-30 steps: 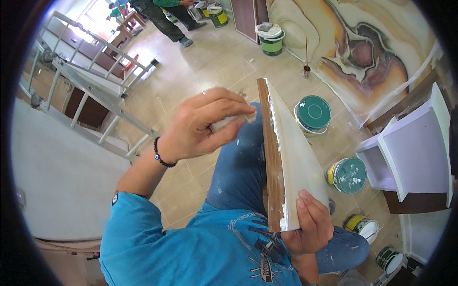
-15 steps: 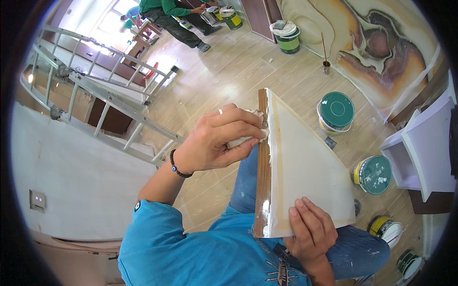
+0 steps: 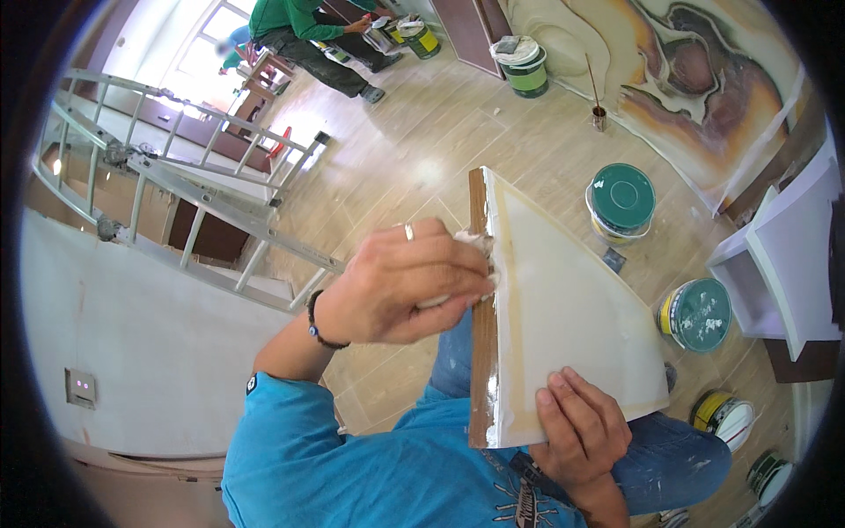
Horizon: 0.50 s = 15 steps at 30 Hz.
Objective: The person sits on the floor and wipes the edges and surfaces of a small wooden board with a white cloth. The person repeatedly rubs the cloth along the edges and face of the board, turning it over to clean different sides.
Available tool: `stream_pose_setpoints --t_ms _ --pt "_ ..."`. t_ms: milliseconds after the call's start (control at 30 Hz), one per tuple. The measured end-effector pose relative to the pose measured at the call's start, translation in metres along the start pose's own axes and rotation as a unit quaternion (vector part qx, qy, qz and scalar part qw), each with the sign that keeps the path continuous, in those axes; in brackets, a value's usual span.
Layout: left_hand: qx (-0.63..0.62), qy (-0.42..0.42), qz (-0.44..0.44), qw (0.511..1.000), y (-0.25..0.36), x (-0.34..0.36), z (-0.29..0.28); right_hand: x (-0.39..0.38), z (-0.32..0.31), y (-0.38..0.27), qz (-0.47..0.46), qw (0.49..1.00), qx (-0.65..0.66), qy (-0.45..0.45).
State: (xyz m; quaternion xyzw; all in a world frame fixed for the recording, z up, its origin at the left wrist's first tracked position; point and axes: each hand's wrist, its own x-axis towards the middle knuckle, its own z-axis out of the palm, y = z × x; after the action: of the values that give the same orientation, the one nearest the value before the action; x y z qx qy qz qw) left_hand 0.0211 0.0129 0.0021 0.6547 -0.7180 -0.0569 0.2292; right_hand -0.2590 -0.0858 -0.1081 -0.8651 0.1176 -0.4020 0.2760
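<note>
From my remote station, nearest first. Blue denim jeans [image 3: 673, 462] lie under the work. The right hand [image 3: 581, 431] grips the near edge of a flat, off-white, roughly triangular panel [image 3: 581, 282], fingers spread on its face; the thumb is hidden, and I cannot tell whether the thigh also carries weight. The panel is over the lap, its long brown wood-look edge strip [image 3: 480, 370] toward the left.

The left hand [image 3: 400, 286] is closed on a crumpled whitish cloth [image 3: 475, 239], pressed at that strip, beside a ragged line of glossy white paste [image 3: 492, 387].

Handling, my estimate: stiff, fairly light, awkward from its taper; slippery along the paste, corners likely to chip. I would hold the plain near edge, clear of the paste.

Beyond: a round green-lidded bucket [image 3: 622, 195] on the floor, then a silver metal ladder [image 3: 207, 202]; farthest, a co-worker in a green top [image 3: 286, 19].
</note>
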Motion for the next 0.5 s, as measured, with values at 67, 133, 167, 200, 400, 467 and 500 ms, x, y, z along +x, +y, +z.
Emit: stream_pose_setpoints --t_ms 67,133,167,200,400,467,500 --pt "0.016 0.019 0.004 1.000 -0.007 0.001 0.004 0.000 0.001 0.000 -0.002 1.000 0.001 0.002" --pt "0.033 0.041 -0.003 0.999 -0.019 0.006 0.008 0.000 0.002 0.000 -0.003 1.000 0.002 0.006" --pt "0.039 0.027 0.004 0.999 -0.013 0.005 0.004 0.000 0.003 -0.001 -0.004 1.000 0.003 0.008" --pt "0.041 0.013 0.014 0.999 -0.007 0.005 0.001 0.000 0.002 0.000 -0.003 1.000 0.001 0.003" --pt "0.031 0.008 0.006 0.999 -0.008 0.009 0.001 0.002 0.001 0.000 -0.004 1.000 0.002 0.001" --pt "0.029 0.009 0.008 1.000 -0.006 0.008 -0.001 0.001 0.001 0.000 -0.005 1.000 0.002 0.004" --pt "0.017 0.001 0.018 1.000 0.001 0.007 -0.004 0.001 0.001 0.000 -0.004 1.000 0.002 0.003"
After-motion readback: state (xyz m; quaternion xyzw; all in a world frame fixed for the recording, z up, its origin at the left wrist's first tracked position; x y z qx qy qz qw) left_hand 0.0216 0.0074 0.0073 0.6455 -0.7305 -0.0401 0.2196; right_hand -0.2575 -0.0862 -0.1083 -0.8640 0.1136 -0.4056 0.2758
